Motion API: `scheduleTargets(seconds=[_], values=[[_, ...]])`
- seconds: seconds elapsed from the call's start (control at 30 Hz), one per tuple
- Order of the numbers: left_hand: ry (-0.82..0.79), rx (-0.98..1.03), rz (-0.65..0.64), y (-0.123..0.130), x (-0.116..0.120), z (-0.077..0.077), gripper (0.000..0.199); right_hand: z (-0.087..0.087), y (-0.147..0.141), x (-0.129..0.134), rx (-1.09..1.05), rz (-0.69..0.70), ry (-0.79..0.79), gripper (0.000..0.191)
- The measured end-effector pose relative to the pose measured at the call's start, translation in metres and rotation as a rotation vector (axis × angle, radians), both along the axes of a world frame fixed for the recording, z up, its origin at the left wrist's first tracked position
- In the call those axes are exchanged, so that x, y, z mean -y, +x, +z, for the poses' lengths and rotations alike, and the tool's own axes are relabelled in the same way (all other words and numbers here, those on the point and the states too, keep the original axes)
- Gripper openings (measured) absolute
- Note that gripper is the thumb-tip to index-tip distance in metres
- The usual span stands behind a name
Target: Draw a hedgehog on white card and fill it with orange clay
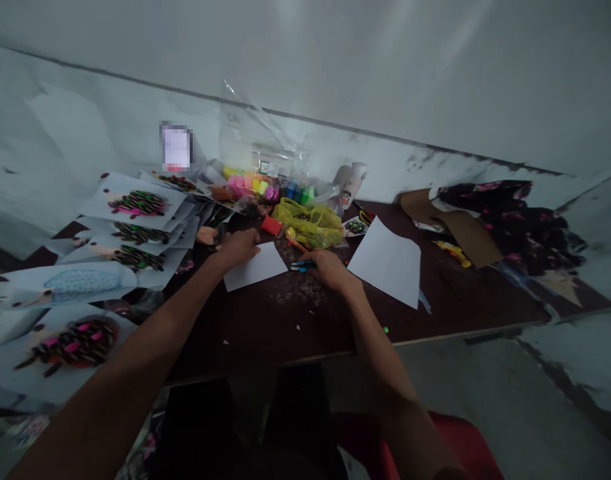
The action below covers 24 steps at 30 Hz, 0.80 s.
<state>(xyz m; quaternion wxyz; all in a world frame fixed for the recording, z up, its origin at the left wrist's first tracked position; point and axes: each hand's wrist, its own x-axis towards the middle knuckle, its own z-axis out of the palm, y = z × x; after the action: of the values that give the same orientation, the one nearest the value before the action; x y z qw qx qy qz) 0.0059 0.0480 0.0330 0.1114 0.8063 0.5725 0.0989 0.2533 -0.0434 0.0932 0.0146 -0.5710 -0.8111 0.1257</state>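
Note:
My left hand (241, 248) rests on the upper left part of a white sheet of paper (262, 270), fingers loosely apart and pressing it to the dark table. To the right, my right hand (329, 268) is closed around the ends of some thin blue-and-black pens (301, 266), just off the paper's right edge. A narrow orange piece (297, 245) lies by its fingertips; its kind is unclear. Behind the hands are a crumpled yellow plastic bag (312, 225) and a small red block (272, 226).
Hedgehog pictures (138, 203) are stacked at the left. Colourful clay packs (265, 189) and a paper cup (352, 185) stand along the wall. Another white sheet (390, 263), a yellow tool (454, 253), brown cardboard (468, 237) and dark floral cloth (525, 227) lie at the right.

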Motion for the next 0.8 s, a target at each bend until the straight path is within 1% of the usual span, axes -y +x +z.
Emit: scheduleTargets(seconds=[0.1,0.27,0.33,0.4,0.43,0.5,0.57,0.63,0.67,0.73,0.8], values=[[0.008,0.030,-0.030,0.001,-0.001,0.004,0.021,-0.002,0.002,-0.002,-0.028,-0.003,0.010,0.036],[0.147,0.018,-0.064,0.000,-0.005,0.008,0.021,-0.005,0.002,-0.004,-0.031,-0.028,0.041,0.035],[0.173,-0.001,-0.055,-0.001,-0.004,0.007,0.025,-0.006,0.000,-0.004,-0.010,-0.032,0.031,0.035],[0.204,0.023,-0.080,-0.001,-0.001,0.003,0.033,-0.006,-0.003,-0.004,0.006,-0.039,0.022,0.036],[0.226,0.051,-0.126,-0.002,0.001,0.000,0.034,-0.006,-0.004,-0.003,0.013,-0.045,0.021,0.036],[0.250,0.100,-0.275,-0.003,0.005,-0.007,0.034,-0.007,-0.006,-0.003,0.025,-0.052,0.020,0.036],[0.229,0.119,-0.432,-0.004,0.009,-0.015,0.036,-0.007,-0.006,-0.002,0.031,-0.052,0.018,0.035],[0.185,0.126,-0.531,-0.004,0.013,-0.023,0.041,-0.008,-0.005,-0.002,0.026,-0.050,0.018,0.034],[0.167,0.128,-0.551,-0.004,0.015,-0.027,0.044,-0.008,-0.005,-0.002,0.020,-0.048,0.016,0.035],[0.150,0.125,-0.541,-0.004,0.018,-0.031,0.047,-0.007,-0.004,-0.002,0.010,-0.040,0.013,0.034],[0.147,0.111,-0.531,-0.004,0.021,-0.032,0.048,-0.007,-0.003,-0.001,0.008,-0.031,0.013,0.034]])
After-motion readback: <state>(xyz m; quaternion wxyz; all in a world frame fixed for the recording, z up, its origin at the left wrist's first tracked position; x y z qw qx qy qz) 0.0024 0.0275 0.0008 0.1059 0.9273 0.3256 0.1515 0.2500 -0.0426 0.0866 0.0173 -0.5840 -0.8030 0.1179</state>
